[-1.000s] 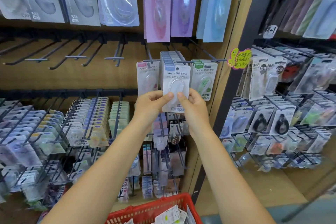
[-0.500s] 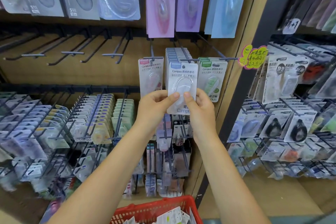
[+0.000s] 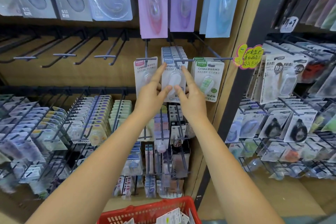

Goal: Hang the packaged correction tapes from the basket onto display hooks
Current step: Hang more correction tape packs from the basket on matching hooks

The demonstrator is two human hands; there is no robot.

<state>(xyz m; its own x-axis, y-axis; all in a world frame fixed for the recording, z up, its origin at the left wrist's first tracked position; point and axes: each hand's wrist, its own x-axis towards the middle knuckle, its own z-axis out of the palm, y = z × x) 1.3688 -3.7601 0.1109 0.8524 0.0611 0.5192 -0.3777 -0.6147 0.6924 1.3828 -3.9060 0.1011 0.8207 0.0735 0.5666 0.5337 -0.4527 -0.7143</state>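
**Blue-label tape pack seated on the centre hook**

Both index fingers have risen since the earlier frame, from beside the blister to the top corners of the blue-label pack (image 3: 174, 80), and the pack now sits higher, its header up against the hook's crossbar.

Left hand (image 3: 152, 92): at frame centre, left of the pack. Its thumb presses the lower left of the clear blister, the index finger lies straight up the card's left edge, and the other fingers wrap behind the card; the hand grasps the pack.

Right hand (image 3: 190, 94): mirror position on the pack's right side. Thumb on the blister's lower right, index finger straight up toward the header, remaining fingers behind the card; it too grasps the pack.

Centre hook (image 3: 179, 54): a dark wire prong running out from the back panel above frame centre. The pack hangs as the front card of a full row of blue-label cards.

Pink-label pack (image 3: 144, 72): on the hook just left, partly covered by the left index finger.

Green-label pack (image 3: 208, 78): on the hook just right, unobstructed.

Red basket (image 3: 145, 212): at the bottom centre edge, between the forearms, with several loose packaged tapes (image 3: 173, 216) inside.

Empty hooks (image 3: 63, 54): upper left of the frame, along the wooden back panel.
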